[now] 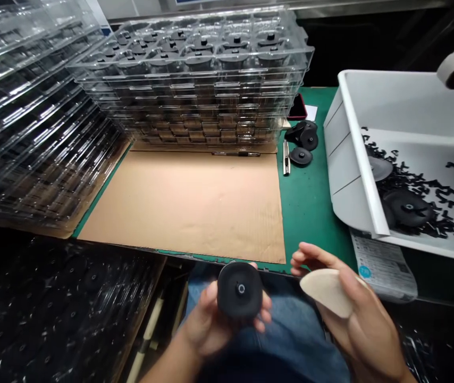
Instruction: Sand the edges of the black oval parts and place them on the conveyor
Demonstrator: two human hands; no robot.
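Note:
Above my lap, my left hand [211, 327] is wrapped round a black round disc part [235, 298]. A raised hub with a small metal ring stands in the middle of its upper face. To the right, my right hand [358, 311] grips a thin cream-coloured rounded piece [326, 287] with the thumb over its edge. The exact kind of this pale piece I cannot tell. The two hands are apart, both in front of the table's front edge. A sheet of cardboard [187, 202] lies flat on the green table top just beyond them.
Stacked clear plastic trays [203, 85] of black parts stand at the back, with another tray stack [31, 117] at left. A white bin [350, 133] on the right holds small black pieces and discs. A utility knife [286, 158] lies beside loose black discs [301, 156].

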